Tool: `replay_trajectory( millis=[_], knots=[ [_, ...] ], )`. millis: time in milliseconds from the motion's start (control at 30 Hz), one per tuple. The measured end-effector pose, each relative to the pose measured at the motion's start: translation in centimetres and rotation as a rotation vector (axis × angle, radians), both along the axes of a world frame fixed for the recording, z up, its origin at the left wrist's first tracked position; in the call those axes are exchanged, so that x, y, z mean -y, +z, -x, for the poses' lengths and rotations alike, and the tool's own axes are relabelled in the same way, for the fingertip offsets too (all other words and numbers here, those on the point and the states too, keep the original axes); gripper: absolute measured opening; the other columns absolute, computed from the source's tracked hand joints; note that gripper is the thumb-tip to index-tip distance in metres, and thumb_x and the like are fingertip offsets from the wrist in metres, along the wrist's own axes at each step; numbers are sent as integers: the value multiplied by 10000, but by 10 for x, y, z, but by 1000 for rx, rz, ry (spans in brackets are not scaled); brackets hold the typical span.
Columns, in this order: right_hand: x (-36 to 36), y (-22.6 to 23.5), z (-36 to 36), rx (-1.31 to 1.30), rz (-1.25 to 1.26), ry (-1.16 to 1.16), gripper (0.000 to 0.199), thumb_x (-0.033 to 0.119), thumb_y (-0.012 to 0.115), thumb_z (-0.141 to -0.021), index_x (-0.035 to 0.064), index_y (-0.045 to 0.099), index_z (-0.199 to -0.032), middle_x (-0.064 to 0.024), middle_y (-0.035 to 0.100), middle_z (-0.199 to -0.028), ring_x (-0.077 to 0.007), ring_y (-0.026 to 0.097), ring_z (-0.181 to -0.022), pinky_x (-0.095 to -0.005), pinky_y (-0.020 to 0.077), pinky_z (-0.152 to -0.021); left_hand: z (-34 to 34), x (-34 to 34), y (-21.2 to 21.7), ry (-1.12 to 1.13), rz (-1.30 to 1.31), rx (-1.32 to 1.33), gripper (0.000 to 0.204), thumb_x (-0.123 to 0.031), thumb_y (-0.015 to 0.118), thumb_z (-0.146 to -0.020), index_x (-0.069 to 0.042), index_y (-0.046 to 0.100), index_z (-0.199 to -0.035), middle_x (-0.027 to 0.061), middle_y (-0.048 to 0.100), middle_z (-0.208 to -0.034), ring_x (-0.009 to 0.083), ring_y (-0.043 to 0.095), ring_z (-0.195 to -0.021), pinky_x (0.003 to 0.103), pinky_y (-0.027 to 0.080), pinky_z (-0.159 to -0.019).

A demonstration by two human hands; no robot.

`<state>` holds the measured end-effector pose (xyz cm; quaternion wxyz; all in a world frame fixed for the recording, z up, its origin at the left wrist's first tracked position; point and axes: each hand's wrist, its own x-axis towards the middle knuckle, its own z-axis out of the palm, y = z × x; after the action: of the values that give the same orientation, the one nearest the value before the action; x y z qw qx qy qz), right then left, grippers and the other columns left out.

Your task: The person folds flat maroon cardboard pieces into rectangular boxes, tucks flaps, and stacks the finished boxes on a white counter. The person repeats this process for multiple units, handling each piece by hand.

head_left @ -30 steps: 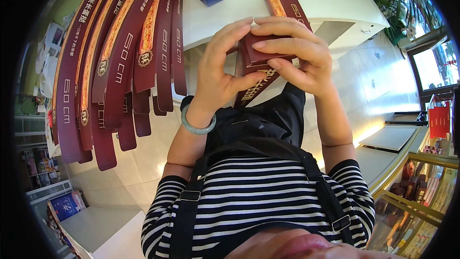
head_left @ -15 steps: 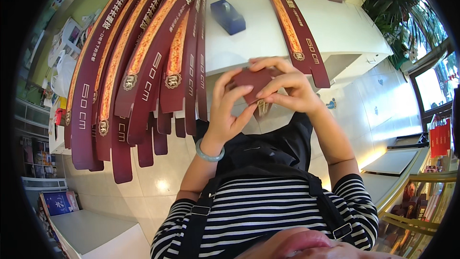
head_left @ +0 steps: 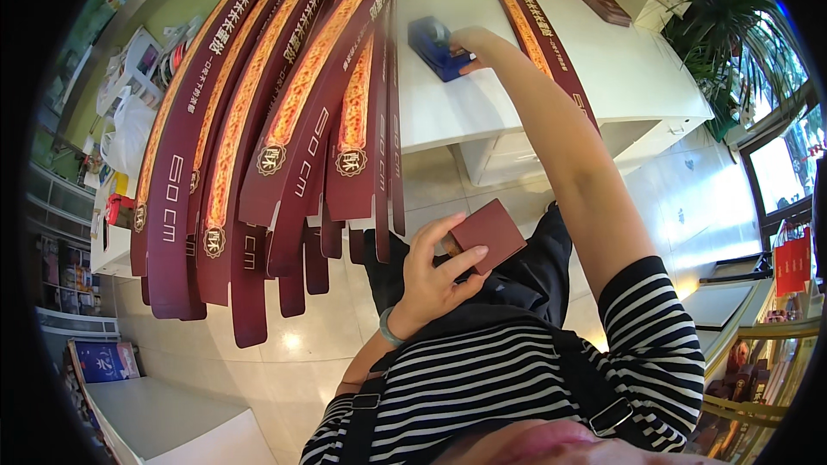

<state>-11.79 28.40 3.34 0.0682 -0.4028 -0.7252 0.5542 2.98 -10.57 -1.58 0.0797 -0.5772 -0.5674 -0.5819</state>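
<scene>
A maroon carton (head_left: 488,237) is in my left hand (head_left: 439,274) above my lap, its square end turned up. The fingers of that hand wrap the carton's left side, and its lower part is hidden. My right arm stretches over the white table to a blue tape dispenser (head_left: 438,50). At the dispenser's right end my right hand (head_left: 474,47) has its fingers bent and drawn together. Whatever is between those fingertips is too small to make out.
Several long maroon cartons (head_left: 293,133) lie stacked at the left, their ends jutting past the edge. Another long carton (head_left: 536,34) lies on the white table (head_left: 620,60) right of the dispenser. A plant (head_left: 715,26) stands at the far right, a white cabinet (head_left: 181,405) at the lower left.
My right hand has left the carton and reached forward to the tape dispenser. My left hand has come down nearer my body with the carton, whose square end now looks flat.
</scene>
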Motion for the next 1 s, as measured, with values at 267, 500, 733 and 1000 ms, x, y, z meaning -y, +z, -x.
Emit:
replay_trajectory(
  millis=[267, 500, 733, 1000],
  knots=[
    [47, -27, -28, -594, 281, -234, 118, 115, 660, -840, 36, 632, -923, -94, 601, -1036, -227, 567, -983, -456, 525, -884, 0, 8, -8, 19, 5, -6, 502, -213, 855, -720, -215, 678, -1190, 168, 538, -1376, 359, 603, -1107, 435, 514, -913],
    [23, -96, -39, -375, -371, -183, 162, 150, 593, -943, 6, 628, -877, -43, 619, -885, -152, 619, -825, -296, 526, -765, 2, -2, -10, -75, 46, -36, 461, -134, 819, -792, -126, 634, -1214, 245, 446, -1409, 372, 543, -1220, 442, 508, -1006],
    [94, -32, -134, -697, -252, -23, 191, 130, 665, -945, -34, 683, -1041, -53, 671, -931, -116, 614, -855, -246, 485, -771, 18, -36, 6, 52, 59, 59, 441, -115, 784, -833, -85, 620, -1241, 214, 449, -1419, 365, 538, -1243, 443, 453, -1047],
    [168, 13, -283, -774, 128, 8, 604, 38, 687, -930, 3, 426, -1474, -38, 683, -939, -77, 609, -885, -224, 460, -795, 12, -98, 6, 83, 40, 28, 464, -67, 788, -787, -110, 653, -1228, 175, 512, -1386, 336, 556, -1200, 409, 471, -993]
  ],
)
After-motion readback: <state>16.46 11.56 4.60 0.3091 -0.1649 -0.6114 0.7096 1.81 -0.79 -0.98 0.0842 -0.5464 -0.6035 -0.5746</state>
